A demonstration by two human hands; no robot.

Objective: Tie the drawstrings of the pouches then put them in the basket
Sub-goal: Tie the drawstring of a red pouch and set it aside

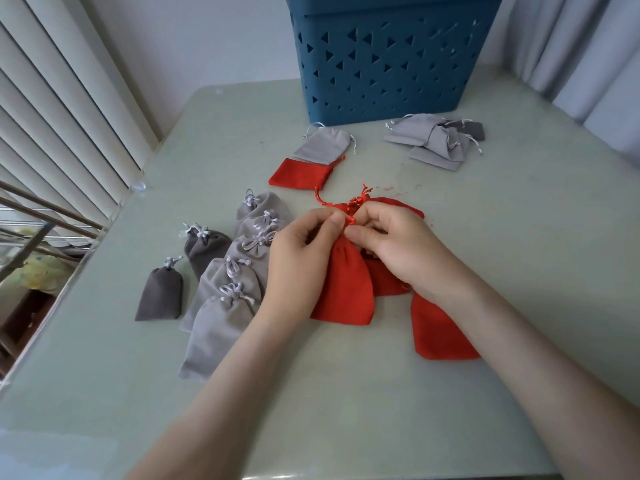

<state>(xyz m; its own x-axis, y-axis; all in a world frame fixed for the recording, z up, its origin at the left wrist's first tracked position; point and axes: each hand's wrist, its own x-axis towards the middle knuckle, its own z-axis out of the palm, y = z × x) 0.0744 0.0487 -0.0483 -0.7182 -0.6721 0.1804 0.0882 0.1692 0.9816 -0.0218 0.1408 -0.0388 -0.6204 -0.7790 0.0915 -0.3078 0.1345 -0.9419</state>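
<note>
Grey-green table (346, 410) by blinds (52, 116): left hand (298, 251) and right hand (398, 244) pinch drawstring (351, 220) of red pouch (346, 285).

I have just one view, from the head-worn wide-angle camera. It looks forward and down over the bench (346, 410) from close above its near edge, facing the far edge where the basket (391, 8) stands; the left edge runs off diagonally across my frame.

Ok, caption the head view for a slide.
Left hand and right hand tie a red pouch; tied grey pouches lie beside, blue basket behind.
</note>
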